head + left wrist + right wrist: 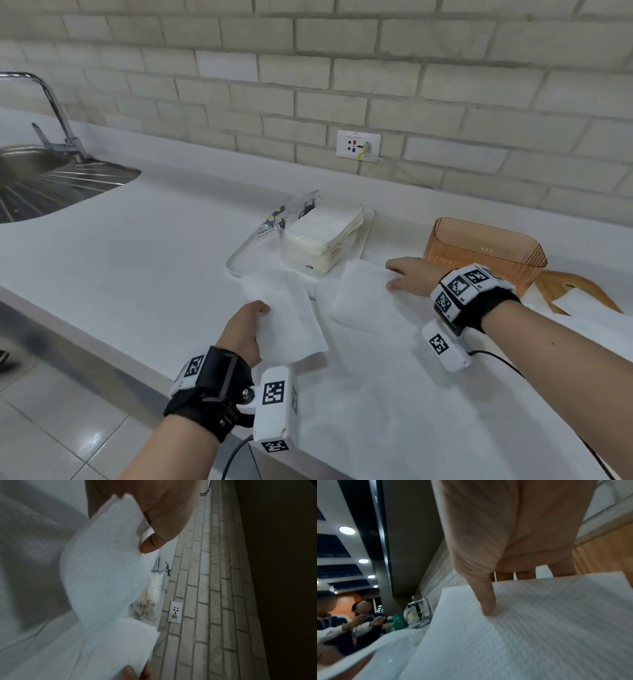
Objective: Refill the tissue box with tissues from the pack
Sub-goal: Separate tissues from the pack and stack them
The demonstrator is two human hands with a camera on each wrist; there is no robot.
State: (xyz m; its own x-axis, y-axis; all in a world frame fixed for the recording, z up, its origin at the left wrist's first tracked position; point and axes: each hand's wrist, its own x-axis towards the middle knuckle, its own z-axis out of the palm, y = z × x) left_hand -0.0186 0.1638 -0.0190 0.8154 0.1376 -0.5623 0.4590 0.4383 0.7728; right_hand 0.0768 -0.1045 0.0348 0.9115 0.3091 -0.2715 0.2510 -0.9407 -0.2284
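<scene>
On the white counter, my left hand [263,311] pinches the edge of a white tissue sheet [291,325], its thumb [153,543] lying on top of the tissue sheet [106,568]. To the right, my right hand [391,274] grips a folded white tissue wad [359,294], with the thumb [488,601] pressed on the tissue wad [530,628] and the fingers underneath. The opened tissue pack [322,236] lies behind both hands on a white tray [239,263]. An empty orange tissue box [486,250] stands open just behind my right wrist.
The box's orange lid [579,291] lies at the right with a tissue in it. A steel sink [41,185] and faucet [51,102] are far left. A wall socket [358,144] with a cable sits behind. People [351,622] stand beyond the sink.
</scene>
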